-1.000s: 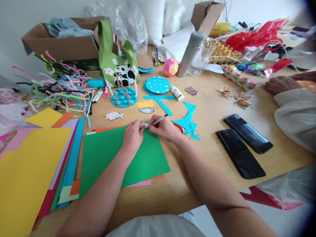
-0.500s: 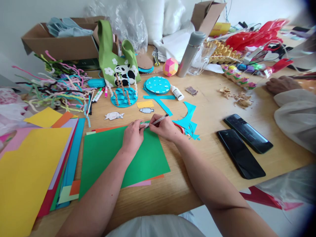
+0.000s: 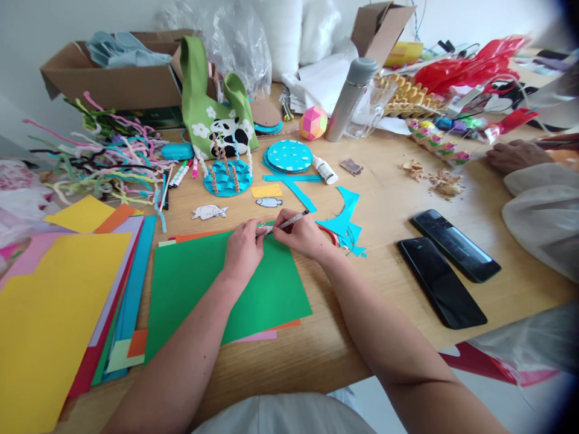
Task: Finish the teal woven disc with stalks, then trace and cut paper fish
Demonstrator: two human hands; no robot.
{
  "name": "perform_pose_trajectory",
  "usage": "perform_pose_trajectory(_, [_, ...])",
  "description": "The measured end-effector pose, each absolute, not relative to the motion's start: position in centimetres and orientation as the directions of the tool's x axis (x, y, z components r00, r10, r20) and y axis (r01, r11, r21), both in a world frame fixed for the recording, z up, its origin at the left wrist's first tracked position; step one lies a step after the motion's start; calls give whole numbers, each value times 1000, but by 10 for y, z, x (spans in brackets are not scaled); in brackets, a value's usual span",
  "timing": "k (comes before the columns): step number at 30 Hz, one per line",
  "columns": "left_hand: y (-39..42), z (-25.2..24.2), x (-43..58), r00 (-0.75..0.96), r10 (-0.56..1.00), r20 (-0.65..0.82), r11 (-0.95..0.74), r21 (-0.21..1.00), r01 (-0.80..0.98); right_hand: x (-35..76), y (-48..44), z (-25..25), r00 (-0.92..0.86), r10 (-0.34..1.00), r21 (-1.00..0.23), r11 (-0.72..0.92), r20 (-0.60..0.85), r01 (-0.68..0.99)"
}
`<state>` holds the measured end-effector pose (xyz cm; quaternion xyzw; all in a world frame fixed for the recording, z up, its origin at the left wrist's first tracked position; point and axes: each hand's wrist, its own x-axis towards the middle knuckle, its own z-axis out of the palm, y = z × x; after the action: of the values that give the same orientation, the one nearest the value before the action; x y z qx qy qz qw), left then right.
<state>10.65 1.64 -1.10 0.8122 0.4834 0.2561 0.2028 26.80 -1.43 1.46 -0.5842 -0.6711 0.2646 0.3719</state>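
Note:
My right hand [image 3: 301, 234] is closed around a slim pen [image 3: 294, 219], its dark end pointing up and to the right. Close against it, my left hand [image 3: 244, 246] has its fingers pinched together over the far edge of a green paper sheet [image 3: 190, 295]. A small pale piece shows between the two hands, mostly hidden by the fingers, so I cannot make out what it is. Just beyond lie a fish-shaped paper cutout [image 3: 269, 202], a yellow paper strip [image 3: 266, 191] and a white animal cutout [image 3: 210, 212]. Red-handled scissors [image 3: 329, 234] rest partly under blue paper scraps [image 3: 346, 211].
Coloured paper [image 3: 58, 307] is stacked at the left, below a heap of pipe cleaners [image 3: 122, 144]. A glue bottle [image 3: 325, 170], blue discs [image 3: 289, 155] and a steel flask [image 3: 350, 99] stand farther back. Two phones [image 3: 441, 283] lie right, near another person's hand [image 3: 518, 158].

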Motion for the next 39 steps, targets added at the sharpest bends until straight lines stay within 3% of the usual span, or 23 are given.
perform_pose_trajectory(39, [15, -11, 107, 403, 884, 236, -464, 540, 703, 265, -14, 17, -36, 987, -789, 146, 156, 596])
